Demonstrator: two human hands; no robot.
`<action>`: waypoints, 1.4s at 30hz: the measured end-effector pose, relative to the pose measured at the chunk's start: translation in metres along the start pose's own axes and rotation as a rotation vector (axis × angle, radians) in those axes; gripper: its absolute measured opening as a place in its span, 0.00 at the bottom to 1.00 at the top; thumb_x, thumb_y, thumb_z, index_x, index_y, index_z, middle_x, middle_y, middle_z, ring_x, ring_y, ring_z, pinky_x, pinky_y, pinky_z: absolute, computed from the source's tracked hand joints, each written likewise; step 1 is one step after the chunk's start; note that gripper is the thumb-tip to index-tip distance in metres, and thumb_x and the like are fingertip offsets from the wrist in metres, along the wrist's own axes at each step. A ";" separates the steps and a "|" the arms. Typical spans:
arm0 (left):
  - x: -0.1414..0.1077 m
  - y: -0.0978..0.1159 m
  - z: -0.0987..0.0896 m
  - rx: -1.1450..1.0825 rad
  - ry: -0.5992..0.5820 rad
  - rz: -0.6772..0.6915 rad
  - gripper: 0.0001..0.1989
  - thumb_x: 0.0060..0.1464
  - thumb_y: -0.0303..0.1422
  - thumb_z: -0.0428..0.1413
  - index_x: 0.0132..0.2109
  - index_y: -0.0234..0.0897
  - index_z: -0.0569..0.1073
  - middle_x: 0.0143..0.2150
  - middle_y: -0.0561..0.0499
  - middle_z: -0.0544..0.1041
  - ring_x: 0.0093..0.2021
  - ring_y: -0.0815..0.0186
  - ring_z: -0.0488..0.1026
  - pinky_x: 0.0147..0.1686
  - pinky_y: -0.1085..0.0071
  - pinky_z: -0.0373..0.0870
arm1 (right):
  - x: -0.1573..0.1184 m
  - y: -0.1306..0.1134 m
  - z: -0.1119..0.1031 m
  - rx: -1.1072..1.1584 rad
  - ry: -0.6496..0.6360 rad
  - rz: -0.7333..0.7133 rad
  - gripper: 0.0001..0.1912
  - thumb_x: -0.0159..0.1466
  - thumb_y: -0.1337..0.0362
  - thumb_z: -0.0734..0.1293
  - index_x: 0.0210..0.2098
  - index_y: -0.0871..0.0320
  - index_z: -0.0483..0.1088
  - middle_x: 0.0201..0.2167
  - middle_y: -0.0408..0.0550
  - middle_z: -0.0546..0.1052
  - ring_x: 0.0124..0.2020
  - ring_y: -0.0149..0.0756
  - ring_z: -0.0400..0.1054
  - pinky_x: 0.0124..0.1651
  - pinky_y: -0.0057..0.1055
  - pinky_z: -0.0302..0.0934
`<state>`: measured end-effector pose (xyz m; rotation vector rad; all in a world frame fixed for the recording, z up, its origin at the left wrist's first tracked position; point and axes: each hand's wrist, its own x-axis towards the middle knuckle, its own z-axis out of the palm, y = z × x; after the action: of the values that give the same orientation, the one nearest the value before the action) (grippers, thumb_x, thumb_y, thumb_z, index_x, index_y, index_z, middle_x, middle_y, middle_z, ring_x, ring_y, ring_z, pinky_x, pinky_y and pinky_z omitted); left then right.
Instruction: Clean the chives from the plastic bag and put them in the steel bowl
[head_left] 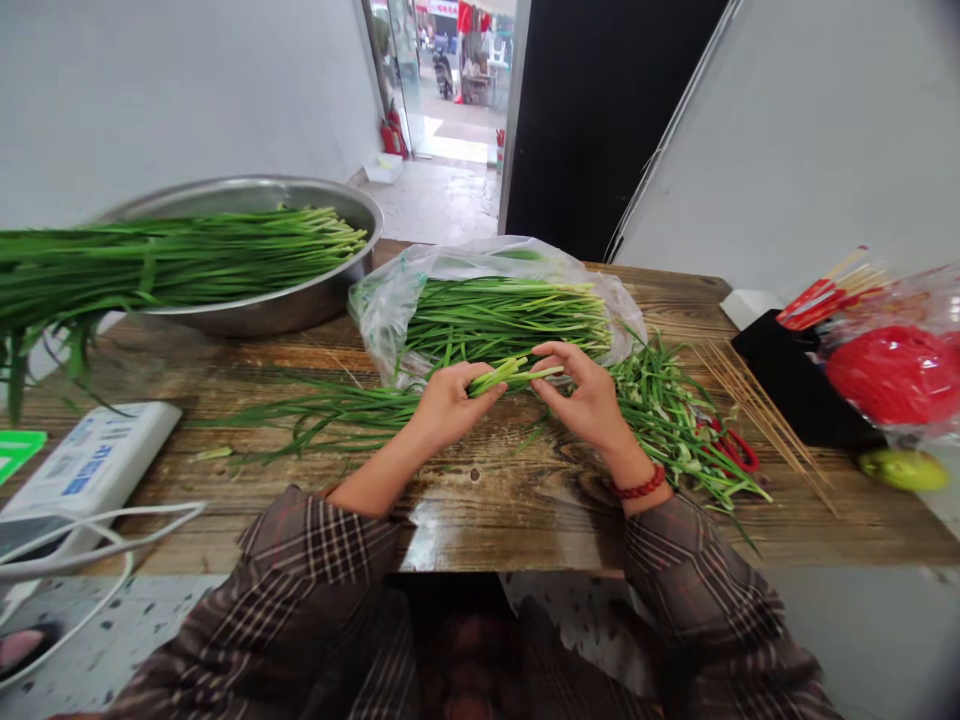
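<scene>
My left hand (454,402) is closed round a small bunch of green chives (501,374), whose pale ends point right and whose leaves trail left over the table. The fingers and thumb of my right hand (576,388) pinch the pale end of a stalk from that bunch. Just beyond both hands, a clear plastic bag (382,300) lies open with a thick layer of chives (517,315) in it. Beside my right wrist is a loose heap of chive scraps (660,410), with red-handled scissors (739,450) partly buried at its right side.
A large steel basin (277,315) with long chives stands at the back left of the wooden table (480,500). A white device (105,455) and cables lie at the left. Thin sticks (765,420), a black box (810,390) and a red bundle (900,375) are at the right.
</scene>
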<state>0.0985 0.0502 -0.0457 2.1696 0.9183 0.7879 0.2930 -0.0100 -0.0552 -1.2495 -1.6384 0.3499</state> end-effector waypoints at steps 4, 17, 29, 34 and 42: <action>0.001 -0.001 0.001 0.020 0.011 -0.010 0.15 0.57 0.38 0.52 0.25 0.35 0.66 0.24 0.55 0.66 0.29 0.69 0.63 0.31 0.73 0.57 | 0.001 0.004 -0.005 -0.106 0.058 -0.022 0.15 0.61 0.68 0.63 0.48 0.54 0.69 0.36 0.45 0.78 0.37 0.34 0.73 0.46 0.34 0.66; 0.001 -0.008 -0.003 0.022 0.050 -0.035 0.17 0.56 0.39 0.51 0.23 0.35 0.64 0.22 0.56 0.59 0.26 0.71 0.58 0.27 0.73 0.53 | 0.000 0.010 -0.055 0.010 -0.221 0.039 0.09 0.62 0.57 0.67 0.31 0.53 0.78 0.39 0.48 0.80 0.43 0.38 0.74 0.50 0.39 0.66; -0.001 -0.007 0.002 0.098 0.000 0.036 0.11 0.57 0.35 0.52 0.30 0.35 0.74 0.27 0.53 0.71 0.31 0.67 0.67 0.33 0.72 0.59 | 0.000 0.012 -0.019 -0.259 -0.032 -0.126 0.07 0.63 0.58 0.67 0.34 0.52 0.77 0.33 0.47 0.79 0.38 0.39 0.70 0.45 0.40 0.62; -0.001 -0.010 0.005 0.125 0.030 0.071 0.10 0.58 0.35 0.53 0.33 0.36 0.76 0.29 0.52 0.75 0.32 0.66 0.69 0.34 0.71 0.61 | -0.001 0.008 -0.006 -0.016 0.089 0.048 0.08 0.63 0.60 0.66 0.31 0.54 0.75 0.31 0.46 0.77 0.33 0.35 0.69 0.38 0.33 0.63; -0.005 -0.013 0.009 0.318 0.068 0.292 0.10 0.50 0.24 0.54 0.39 0.36 0.77 0.30 0.49 0.77 0.34 0.63 0.68 0.34 0.68 0.62 | 0.000 0.011 0.016 0.482 0.248 0.457 0.08 0.55 0.58 0.70 0.28 0.57 0.73 0.24 0.40 0.71 0.27 0.28 0.62 0.32 0.27 0.58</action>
<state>0.0972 0.0508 -0.0626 2.6112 0.8136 0.9080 0.2859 -0.0003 -0.0708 -1.2212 -0.9681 0.7864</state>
